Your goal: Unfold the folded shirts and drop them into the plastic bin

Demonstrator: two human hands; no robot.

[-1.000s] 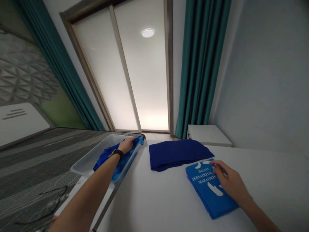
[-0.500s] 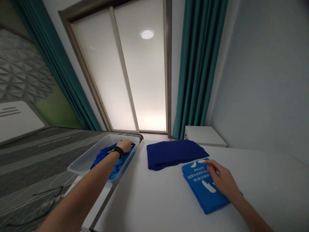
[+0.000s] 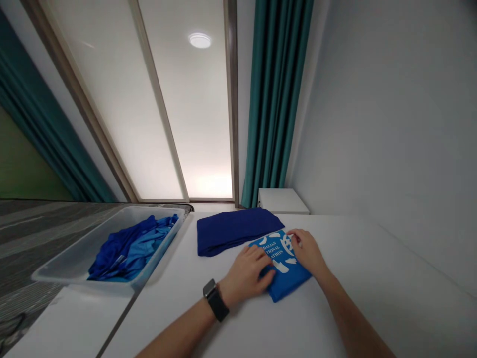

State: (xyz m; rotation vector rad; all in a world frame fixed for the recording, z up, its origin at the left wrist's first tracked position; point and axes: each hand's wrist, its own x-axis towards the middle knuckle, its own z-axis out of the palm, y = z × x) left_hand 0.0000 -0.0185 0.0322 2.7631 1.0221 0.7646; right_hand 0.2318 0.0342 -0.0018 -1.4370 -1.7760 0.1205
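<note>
On the white table lies a folded blue shirt [image 3: 289, 282] with white lettering and pale printed shapes. My left hand [image 3: 250, 272], with a black watch on its wrist, rests over the shirt's left edge, thumb and fingers apart, covering part of the lettering. At the far right edge, my right hand [image 3: 306, 251] has its thumb and fingertips closed on the fabric; the exact contact is partly hidden. Just behind the shirt, a folded navy cloth [image 3: 236, 231] lies flat in a wide strip, touched by neither hand.
To the left stands a translucent plastic bin [image 3: 70, 263] with crumpled blue clothes [image 3: 132, 248] in it. The white table [image 3: 179, 308] has a seam near the bin. A white cabinet [image 3: 283, 201] stands behind the table by the teal curtain [image 3: 276, 99]; a wall rises at the right.
My left hand has come out of the bin and moved right onto the folded shirt. My right hand stays at the shirt's far right edge. The view has turned rightward.
</note>
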